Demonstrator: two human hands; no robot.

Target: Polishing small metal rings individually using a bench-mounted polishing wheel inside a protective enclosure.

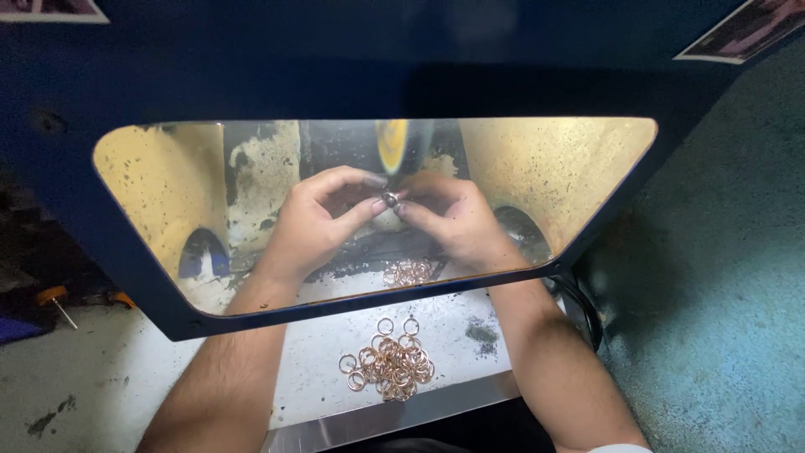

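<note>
Behind a clear shield (570,168) set in a dark blue machine hood (251,75), both hands meet under a spinning wheel (392,143), yellow at its rim and blurred. At far left, on the pale floor, lies an orange-handled tool (54,298), one only. Up in the far left corner hangs a rectangular sticker (50,10), pale-edged with a dark picture, cut off by the frame.

Going right, the left hand (314,214) reaches through the opening below the shield, its grip pinched together, thumb and forefinger clamped on a small ring (390,199) held just under the wheel. Meeting it from the other side, the right hand (457,218) has its fingertips closed on the same ring, so the two hands touch at that point.

Near the person, on the speckled white worktop (319,377), sits one loose heap of copper-coloured rings (390,361), too tangled to count exactly, well over a dozen. A second, smaller heap (409,273) lies farther in, seen through the shield just below the hands. A strip of bright metal (402,415) edges the near side of the worktop.

At far right, a black hose (587,310) curls beside the right forearm, above a teal floor (721,294). In the far right corner a second slanted sticker (746,29) matches the first in shape and colour.
</note>
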